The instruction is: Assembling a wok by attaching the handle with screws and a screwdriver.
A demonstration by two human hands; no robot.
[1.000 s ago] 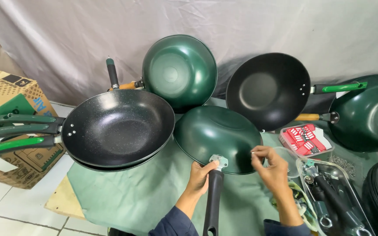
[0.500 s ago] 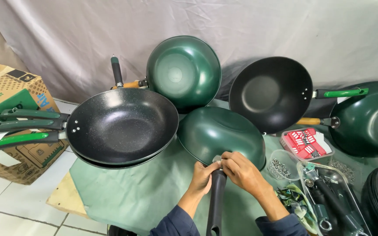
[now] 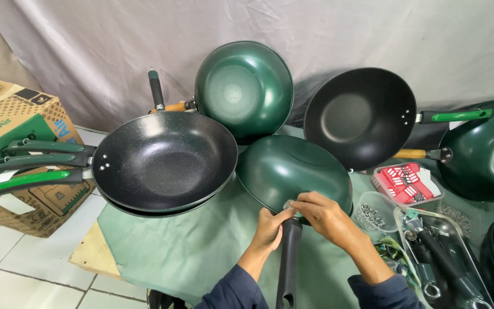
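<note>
A dark green wok (image 3: 293,169) lies upside down on the green cloth (image 3: 190,252), its black handle (image 3: 288,263) pointing toward me. My left hand (image 3: 271,229) grips the handle where it meets the pan. My right hand (image 3: 324,214) rests on the wok's rim at the same joint, its fingertips pinching at the metal bracket (image 3: 289,204). Whether a small part sits between those fingers is hidden.
Stacked black woks (image 3: 164,160) with green handles lie at left over a cardboard box (image 3: 15,123). More woks (image 3: 244,88) (image 3: 361,117) (image 3: 481,151) lean on the backdrop. At right are a red packet tray (image 3: 407,180), a cup of small metal parts (image 3: 373,212) and a clear tool tray (image 3: 441,260).
My right hand has moved left from beside the cup of metal parts onto the handle joint, meeting my left hand. The view has shifted slightly.
</note>
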